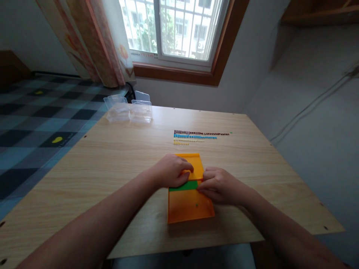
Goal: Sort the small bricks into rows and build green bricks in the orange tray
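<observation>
An orange tray (186,211) lies on the wooden table near its front edge, with a green strip (183,186) across its middle. One small green piece (196,205) rests in the tray's near part. My left hand (174,171) is over the tray's left side, its fingers curled by the green strip; what it pinches, if anything, is too small to make out. At the tray's right edge is my right hand (217,185), fingers closed together at the right end of the green strip. Whatever lies between those fingertips is hidden.
Rows of small brown pieces (196,132), blue pieces (195,137) and yellow pieces (181,143) lie beyond the tray. Clear plastic containers (140,112) stand at the table's back left. A checkered bed (36,123) is to the left, below the curtain.
</observation>
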A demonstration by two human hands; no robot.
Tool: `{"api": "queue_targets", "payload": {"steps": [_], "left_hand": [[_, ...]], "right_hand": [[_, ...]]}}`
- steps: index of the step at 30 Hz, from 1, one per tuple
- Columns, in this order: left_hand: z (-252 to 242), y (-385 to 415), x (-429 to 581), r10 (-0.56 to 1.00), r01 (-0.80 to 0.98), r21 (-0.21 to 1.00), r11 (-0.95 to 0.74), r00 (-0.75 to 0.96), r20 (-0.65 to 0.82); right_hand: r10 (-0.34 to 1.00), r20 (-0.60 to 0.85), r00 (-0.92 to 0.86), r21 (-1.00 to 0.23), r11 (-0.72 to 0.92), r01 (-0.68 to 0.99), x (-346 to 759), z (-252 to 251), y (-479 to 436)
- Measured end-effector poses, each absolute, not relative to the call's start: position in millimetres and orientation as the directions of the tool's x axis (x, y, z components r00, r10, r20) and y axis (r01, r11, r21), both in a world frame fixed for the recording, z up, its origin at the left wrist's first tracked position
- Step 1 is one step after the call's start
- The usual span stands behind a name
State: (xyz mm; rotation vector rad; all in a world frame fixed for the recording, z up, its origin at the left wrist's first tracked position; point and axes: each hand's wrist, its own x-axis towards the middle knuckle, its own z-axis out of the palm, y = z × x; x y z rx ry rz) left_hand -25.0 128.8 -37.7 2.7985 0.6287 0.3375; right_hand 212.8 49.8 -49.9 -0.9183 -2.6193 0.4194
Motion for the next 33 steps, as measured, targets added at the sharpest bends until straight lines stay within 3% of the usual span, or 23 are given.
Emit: {"api": "queue_targets", "payload": {"steps": [23,33], "left_hand": [[-38.1,127.5,-24.6,0.470,0.421,0.277,-0.864,0.871,0.142],[-37.6,127.6,-24.8,0.469,0.422,0.272,-0.865,0.872,0.141]], "right_hand": [[0.659,0.163,-0.734,-0.357,0.733,0.579,211.8,-46.7,47.4],[0.596,0.168,-0.785,-0.444,0.757,0.480,214.0,-39.8,46.1]]}}
